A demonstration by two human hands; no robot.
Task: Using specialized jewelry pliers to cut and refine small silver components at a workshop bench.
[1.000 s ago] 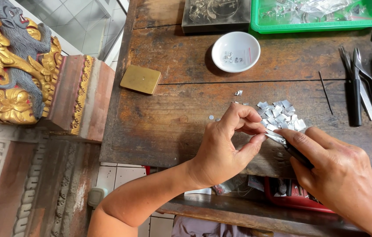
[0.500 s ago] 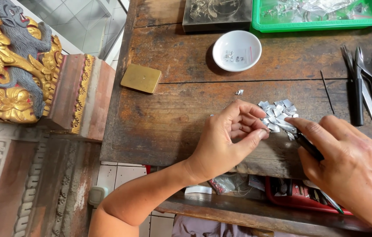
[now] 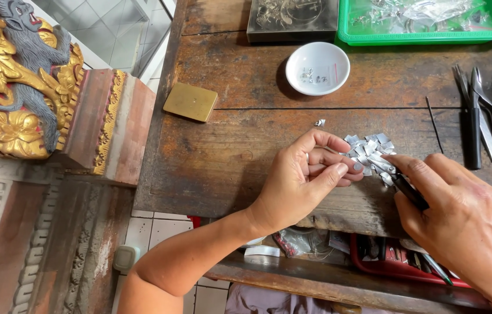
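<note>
Silver scraps [image 3: 369, 152] piled between hands, left hand [image 3: 304, 180] curled empty, right hand [image 3: 461, 215] gripping dark tool [image 3: 408, 191]

Worn wooden bench [image 3: 240, 145]: white bowl [image 3: 318, 68], brass block [image 3: 190, 102], pliers [image 3: 481, 116].

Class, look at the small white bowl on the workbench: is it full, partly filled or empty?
Nearly empty: the white bowl stands upright, holding only a few tiny metal bits on its bare bottom.

The right hand [image 3: 461, 221] is covering most of the dark tool [image 3: 408, 192]; its tip is disappearing among the metal scraps [image 3: 371, 152]. The left hand [image 3: 307, 177] is curling over whatever its fingertips are pinching. The bits in the white bowl [image 3: 317, 68] are showing too small to identify.
</note>
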